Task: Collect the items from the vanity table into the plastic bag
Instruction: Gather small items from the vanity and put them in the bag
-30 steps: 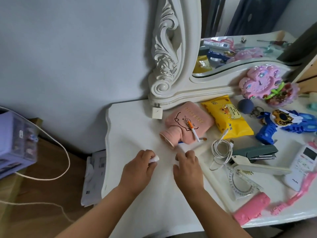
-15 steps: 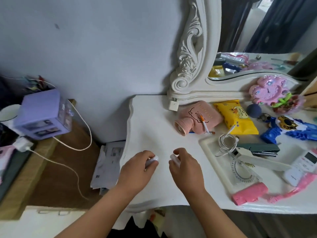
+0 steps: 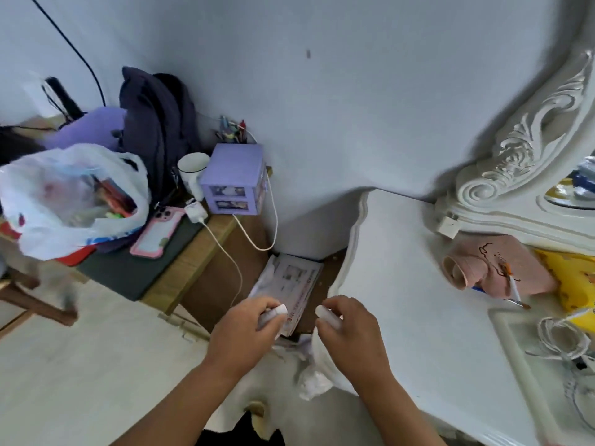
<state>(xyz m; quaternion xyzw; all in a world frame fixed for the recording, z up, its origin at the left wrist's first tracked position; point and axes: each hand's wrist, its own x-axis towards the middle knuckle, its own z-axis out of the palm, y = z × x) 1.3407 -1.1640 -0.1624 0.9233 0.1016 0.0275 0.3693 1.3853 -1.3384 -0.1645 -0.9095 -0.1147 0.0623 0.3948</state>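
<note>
Both hands hover over the gap beside the white vanity desk [image 3: 418, 284]. The left hand [image 3: 248, 333] curls its fingers round a small white cylindrical tube [image 3: 273, 313], whose rounded end pokes out past the thumb. The right hand [image 3: 351, 329] pinches a second small white tube [image 3: 326, 315] in the same way, just at the desk's scalloped left edge. The two tube ends point toward each other, near but apart.

On the white vanity desk, below the carved white mirror frame [image 3: 528, 146], a pink hot-water bottle with a drawn face [image 3: 483, 268] lies on its side with an orange-and-white pen [image 3: 512, 284] across it. A yellow plastic packet [image 3: 573, 278] lies just to its right, and a coiled white cable [image 3: 560, 342] rests in a shallow white tray [image 3: 502, 326] nearer the front.

Well to the left, a translucent white plastic bag [image 3: 64, 194] sits open on a low wooden desk [image 3: 193, 252], with coloured things showing inside it. Behind it a dark blue backpack [image 3: 154, 123] leans at the wall. Beside the bag stand a lilac two-drawer box [image 3: 235, 178] and a white mug [image 3: 191, 170], and a phone in a pink case [image 3: 157, 231] lies flat with a white charger plug [image 3: 194, 212] near it. A folded printed paper [image 3: 289, 284] lies on the floor between the two desks.
</note>
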